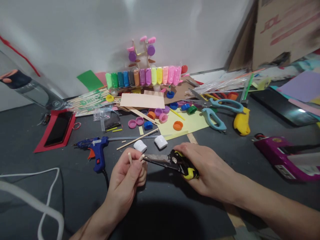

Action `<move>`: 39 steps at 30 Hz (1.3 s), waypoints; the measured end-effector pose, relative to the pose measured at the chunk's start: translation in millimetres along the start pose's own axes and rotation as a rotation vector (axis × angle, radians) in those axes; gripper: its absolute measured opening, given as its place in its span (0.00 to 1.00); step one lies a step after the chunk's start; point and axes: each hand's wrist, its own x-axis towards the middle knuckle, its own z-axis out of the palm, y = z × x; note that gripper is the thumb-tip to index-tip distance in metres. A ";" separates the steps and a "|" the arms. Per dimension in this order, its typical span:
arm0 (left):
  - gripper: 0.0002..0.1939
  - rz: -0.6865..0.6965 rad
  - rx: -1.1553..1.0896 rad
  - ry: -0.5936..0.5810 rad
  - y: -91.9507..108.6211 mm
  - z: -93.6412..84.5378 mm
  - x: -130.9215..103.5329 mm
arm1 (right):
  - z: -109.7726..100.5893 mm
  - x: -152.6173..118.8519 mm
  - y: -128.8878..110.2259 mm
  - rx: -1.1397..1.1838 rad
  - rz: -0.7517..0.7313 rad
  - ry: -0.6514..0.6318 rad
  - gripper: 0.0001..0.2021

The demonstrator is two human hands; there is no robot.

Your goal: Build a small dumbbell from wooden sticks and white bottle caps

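Left hand point(130, 170) in a pinch, right hand point(203, 165) in curled grip

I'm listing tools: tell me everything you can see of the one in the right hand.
The black and yellow tool looks like metal shears, with a grey upper blade, a darker lower one and a round pivot. The right hand grips its handles, partly hiding them. It is held above the dark desk, tips pointing left, by the end of a wooden stick, contact unclear.

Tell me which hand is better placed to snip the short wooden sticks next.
Probably the right hand: it grips the cutting tool, its tip at or close to one of the short wooden sticks. The left hand pinches those sticks, so seems better suited to steadying them.
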 end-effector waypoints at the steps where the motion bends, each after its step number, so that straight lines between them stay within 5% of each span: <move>1: 0.06 -0.010 -0.012 0.004 0.6 0.7 0.3 | 0.1 -0.2 0.0 -0.002 0.001 -0.001 0.16; 26: 0.14 -0.309 -0.289 -0.043 7.4 -0.9 5.2 | 4.6 -0.9 2.5 -0.087 -0.063 0.051 0.18; 39: 0.14 -0.262 -0.283 -0.009 7.0 0.4 7.1 | 3.3 0.7 1.2 -0.037 -0.014 0.022 0.15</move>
